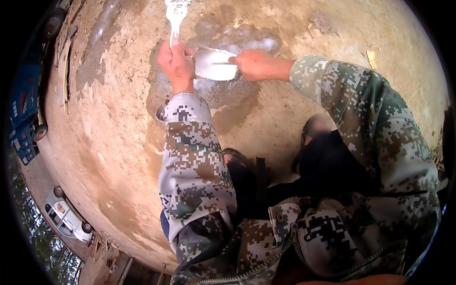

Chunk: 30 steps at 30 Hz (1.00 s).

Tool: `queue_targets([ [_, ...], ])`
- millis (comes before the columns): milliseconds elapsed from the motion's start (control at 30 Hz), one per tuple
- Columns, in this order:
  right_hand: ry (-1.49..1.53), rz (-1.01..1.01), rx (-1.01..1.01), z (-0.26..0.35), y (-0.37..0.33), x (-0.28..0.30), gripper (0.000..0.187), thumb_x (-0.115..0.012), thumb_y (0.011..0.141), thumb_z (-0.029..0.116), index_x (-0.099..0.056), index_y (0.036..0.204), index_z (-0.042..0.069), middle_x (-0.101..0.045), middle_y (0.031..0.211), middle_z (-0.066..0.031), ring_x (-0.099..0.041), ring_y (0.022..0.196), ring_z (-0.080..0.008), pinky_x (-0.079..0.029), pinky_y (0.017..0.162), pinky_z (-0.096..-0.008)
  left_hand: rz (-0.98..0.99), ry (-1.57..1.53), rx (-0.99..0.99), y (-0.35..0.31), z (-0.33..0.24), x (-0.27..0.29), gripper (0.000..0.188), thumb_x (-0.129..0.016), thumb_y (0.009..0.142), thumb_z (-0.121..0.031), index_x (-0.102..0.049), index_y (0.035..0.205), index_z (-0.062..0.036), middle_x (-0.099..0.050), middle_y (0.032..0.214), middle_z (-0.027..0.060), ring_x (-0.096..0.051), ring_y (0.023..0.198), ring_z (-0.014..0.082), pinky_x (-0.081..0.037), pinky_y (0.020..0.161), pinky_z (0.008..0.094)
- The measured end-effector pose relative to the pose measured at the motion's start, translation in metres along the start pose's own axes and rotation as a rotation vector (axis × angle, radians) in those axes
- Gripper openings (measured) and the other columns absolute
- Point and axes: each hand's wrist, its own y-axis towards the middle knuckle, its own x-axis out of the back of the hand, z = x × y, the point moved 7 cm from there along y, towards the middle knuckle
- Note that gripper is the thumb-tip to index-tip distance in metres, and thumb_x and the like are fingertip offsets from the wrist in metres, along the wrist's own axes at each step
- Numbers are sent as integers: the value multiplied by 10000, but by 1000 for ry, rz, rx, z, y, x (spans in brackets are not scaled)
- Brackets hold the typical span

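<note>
My left hand (176,61) is closed around the slim handle of a white-smeared flat tool (176,16). The tool widens away from me and its far end is cut off by the frame, so I cannot tell whether it is a brush or a putty knife. In my closed right hand (256,64) is a plastering trowel (216,71), its rectangular plate covered in white and a thin metal rod running along it. The plate lies between my two hands, its left end close to the left hand's fingers. My right fingers hide the trowel's grip.
Below my hands, the tan ground (118,156) has dark wet patches (232,114) and a white smear (266,45). My shoes (311,130) are near. A blue vehicle (23,104) and a white car (69,216) stand at the left; scrap wood (102,249) lies lower left.
</note>
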Motion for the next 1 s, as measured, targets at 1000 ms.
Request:
queue_targets([
  [1000,-101,-103,165,24,-63,92,395,-534,897,1,-655,1269,61,-654,1028,-275,-650,936,-422,-512,841,-449,-229,1236,189,-3,-37,272,390,-484,979,-357,-631,1044,-1,-696,897,287,-663,885,477,-502,815,545],
])
